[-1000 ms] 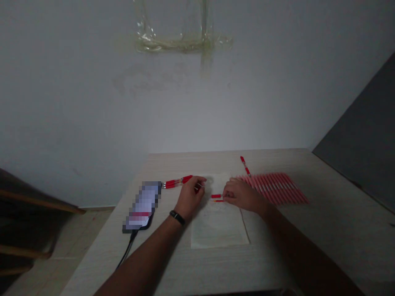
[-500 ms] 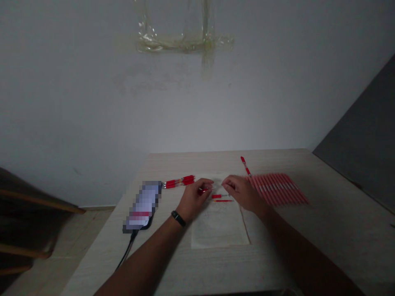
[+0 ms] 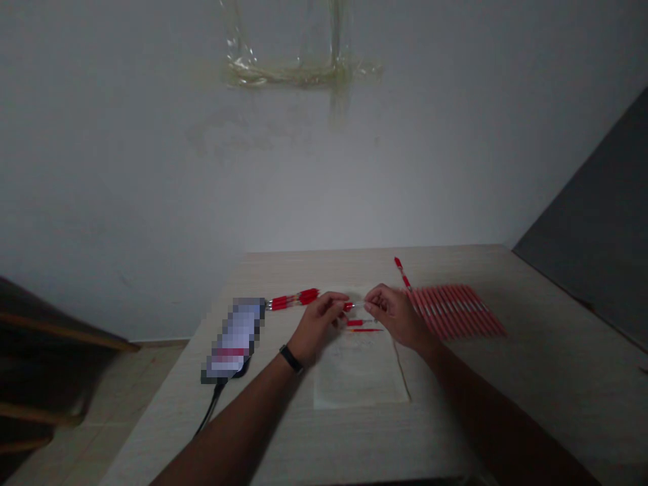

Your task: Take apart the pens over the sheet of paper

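My left hand [image 3: 321,320] pinches a red pen part [image 3: 348,306] that points right, its pale end showing between my hands. Close by on the right, the fingertips of my right hand [image 3: 397,314] are pressed together at that pale end. What they hold is too small to name. Just below, a red pen barrel piece [image 3: 355,322] lies on a whitish sheet [image 3: 362,378], and a thin red refill [image 3: 367,330] lies below that piece.
Several red pens [image 3: 293,299] lie together at the left, beside a phone [image 3: 235,337] with a cable [image 3: 207,412]. A row of red pens [image 3: 455,310] lies at the right, with a single red pen [image 3: 403,273] at its upper left. The wall [image 3: 374,196] stands behind the table.
The red pen part now sticks out from my left fingertips toward my right hand. It was mostly within the left fingers before. My right hand has shifted slightly.
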Available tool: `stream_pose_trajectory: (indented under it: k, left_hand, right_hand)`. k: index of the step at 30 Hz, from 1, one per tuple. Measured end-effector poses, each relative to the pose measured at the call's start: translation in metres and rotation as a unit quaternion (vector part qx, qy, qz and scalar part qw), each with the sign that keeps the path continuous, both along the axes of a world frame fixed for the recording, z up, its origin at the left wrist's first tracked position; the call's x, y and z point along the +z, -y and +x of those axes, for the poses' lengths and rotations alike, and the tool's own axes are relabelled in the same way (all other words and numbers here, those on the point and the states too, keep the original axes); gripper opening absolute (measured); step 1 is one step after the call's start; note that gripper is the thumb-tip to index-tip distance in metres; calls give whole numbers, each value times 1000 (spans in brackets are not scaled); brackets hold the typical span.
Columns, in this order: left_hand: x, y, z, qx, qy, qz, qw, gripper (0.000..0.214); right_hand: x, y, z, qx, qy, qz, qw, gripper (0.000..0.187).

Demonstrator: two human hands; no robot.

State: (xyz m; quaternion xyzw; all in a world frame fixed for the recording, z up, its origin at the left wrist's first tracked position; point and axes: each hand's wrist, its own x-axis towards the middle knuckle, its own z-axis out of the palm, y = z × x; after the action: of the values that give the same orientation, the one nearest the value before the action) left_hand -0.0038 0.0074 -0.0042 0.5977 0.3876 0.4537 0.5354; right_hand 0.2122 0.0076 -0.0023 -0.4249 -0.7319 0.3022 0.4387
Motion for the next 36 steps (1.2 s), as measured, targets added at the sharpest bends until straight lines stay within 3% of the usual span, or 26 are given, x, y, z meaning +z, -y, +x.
stream_pose_trajectory:
  k: [6, 12, 18, 23, 36]
  left_hand:
    - [-4, 0, 2, -58, 88, -73, 992, 34]
    - [-1, 0, 0, -16, 43, -26, 999, 34]
    - [5, 2, 1, 2, 50, -4, 999, 33]
    - [2, 0, 1, 1, 53, 10, 999, 35]
    - [-2, -2, 1, 5, 55, 12, 998, 33]
  right_hand:
    - [-3, 4, -7, 38, 10, -37, 999, 10]
    - [-12, 2, -9, 78, -44, -93, 992, 18]
    - [-18, 0, -11, 120, -135, -197, 964, 29]
    - [-17, 4, -14, 153, -156, -260, 941, 33]
    - [-21, 2, -15, 156, -157, -269, 937, 33]
